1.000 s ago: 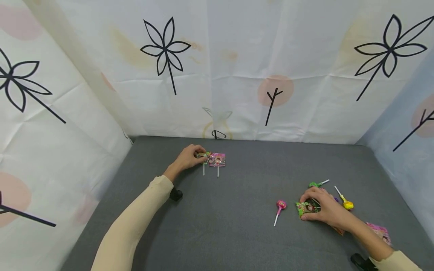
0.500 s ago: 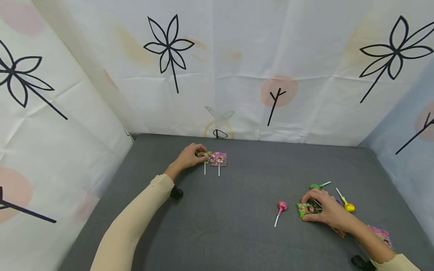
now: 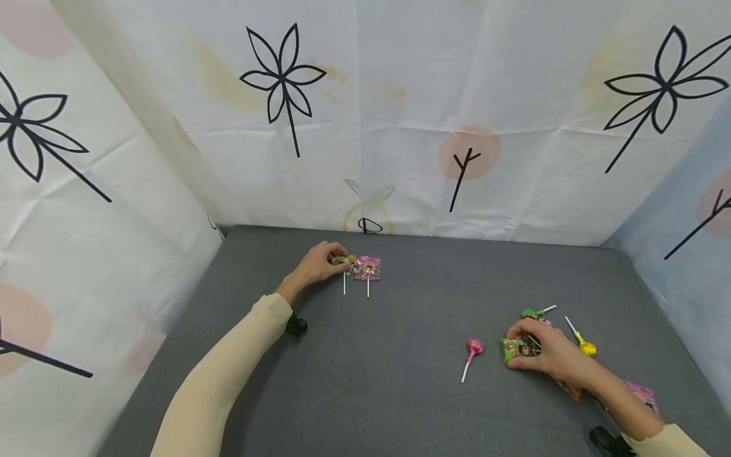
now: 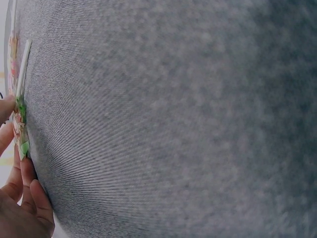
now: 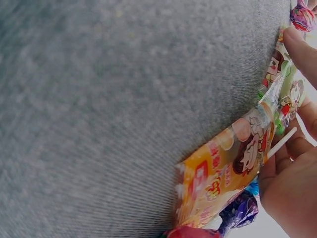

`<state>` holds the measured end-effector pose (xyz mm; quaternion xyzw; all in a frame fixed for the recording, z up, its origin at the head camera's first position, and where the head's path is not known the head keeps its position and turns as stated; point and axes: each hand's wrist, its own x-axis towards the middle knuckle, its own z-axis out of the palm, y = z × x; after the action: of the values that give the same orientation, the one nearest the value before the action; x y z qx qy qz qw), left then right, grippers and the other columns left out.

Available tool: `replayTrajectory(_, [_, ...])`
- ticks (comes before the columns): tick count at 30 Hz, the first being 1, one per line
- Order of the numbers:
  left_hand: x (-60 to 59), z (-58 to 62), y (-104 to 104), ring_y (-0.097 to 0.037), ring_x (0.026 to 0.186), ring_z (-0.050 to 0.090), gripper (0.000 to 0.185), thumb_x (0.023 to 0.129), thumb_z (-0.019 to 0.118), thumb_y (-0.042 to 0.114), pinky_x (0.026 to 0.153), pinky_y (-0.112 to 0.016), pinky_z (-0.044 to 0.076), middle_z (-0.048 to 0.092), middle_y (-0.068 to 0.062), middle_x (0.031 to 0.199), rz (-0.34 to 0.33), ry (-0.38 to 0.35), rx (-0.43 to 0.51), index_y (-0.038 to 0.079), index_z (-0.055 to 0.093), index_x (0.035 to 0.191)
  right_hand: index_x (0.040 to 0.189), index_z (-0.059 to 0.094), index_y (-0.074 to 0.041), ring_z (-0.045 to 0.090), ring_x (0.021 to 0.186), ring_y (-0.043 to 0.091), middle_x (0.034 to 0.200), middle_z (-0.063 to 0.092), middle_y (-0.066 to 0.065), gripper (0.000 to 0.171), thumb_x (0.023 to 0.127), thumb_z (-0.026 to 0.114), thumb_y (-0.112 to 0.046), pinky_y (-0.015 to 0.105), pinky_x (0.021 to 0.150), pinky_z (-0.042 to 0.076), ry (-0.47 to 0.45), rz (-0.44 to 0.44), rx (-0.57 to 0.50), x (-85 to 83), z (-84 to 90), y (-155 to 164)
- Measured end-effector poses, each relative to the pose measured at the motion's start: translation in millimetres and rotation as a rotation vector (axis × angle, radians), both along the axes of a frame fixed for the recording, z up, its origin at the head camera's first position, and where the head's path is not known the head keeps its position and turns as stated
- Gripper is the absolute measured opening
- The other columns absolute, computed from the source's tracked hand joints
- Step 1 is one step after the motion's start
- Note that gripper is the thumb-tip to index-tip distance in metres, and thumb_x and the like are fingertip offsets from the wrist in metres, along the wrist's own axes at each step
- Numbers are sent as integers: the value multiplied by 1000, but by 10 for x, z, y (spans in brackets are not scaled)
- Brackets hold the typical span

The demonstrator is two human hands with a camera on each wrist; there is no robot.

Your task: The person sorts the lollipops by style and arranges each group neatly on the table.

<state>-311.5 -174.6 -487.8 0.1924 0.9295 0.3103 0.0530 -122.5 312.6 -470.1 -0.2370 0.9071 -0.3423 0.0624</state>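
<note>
On the grey mat [image 3: 371, 355], each hand pinches one green lollipop packet: left hand [image 3: 316, 266], right hand [image 3: 553, 355].

The print on the orange lollipop wrapper [image 5: 223, 168] is too blurred to read.

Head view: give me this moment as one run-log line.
left hand: pinches green flat lollipop beside pink flat lollipop | right hand: grips green lollipop packet | pink round lollipop: loose on grey mat
</note>
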Motion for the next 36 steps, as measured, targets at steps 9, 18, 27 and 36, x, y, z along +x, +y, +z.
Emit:
replayTrajectory(9, [8,11,-12,-31,105,60,28,97,73,25,92,-49,48,60,-13,117,-14,15,6,8,69,119,105,68,-10,55,82,4,95,59,-12,36,78,90,-21,29,67,49,66,26,-11,-39,43,12])
replayTrajectory(18, [12,22,-24,-31,105,59,28,97,74,25,91,-49,48,61,-12,116,-9,17,7,8,69,119,103,64,-10,50,63,9,83,59,-5,14,95,72,-3,29,51,42,-56,149,-155,-108,190,41])
replayTrajectory(27, [13,33,-2,-30,104,59,28,96,75,24,91,-48,48,62,-11,116,-2,14,6,9,70,118,104,65,-9,67,71,20,95,67,3,18,94,68,6,34,60,55,-67,187,-238,-217,316,28])
replayTrajectory(36, [26,28,-6,-30,104,58,29,97,74,26,91,-48,48,61,-11,118,-5,14,-10,9,69,119,113,62,-1,70,78,22,99,67,12,14,99,66,-1,39,65,59,-132,81,-298,-321,363,-32])
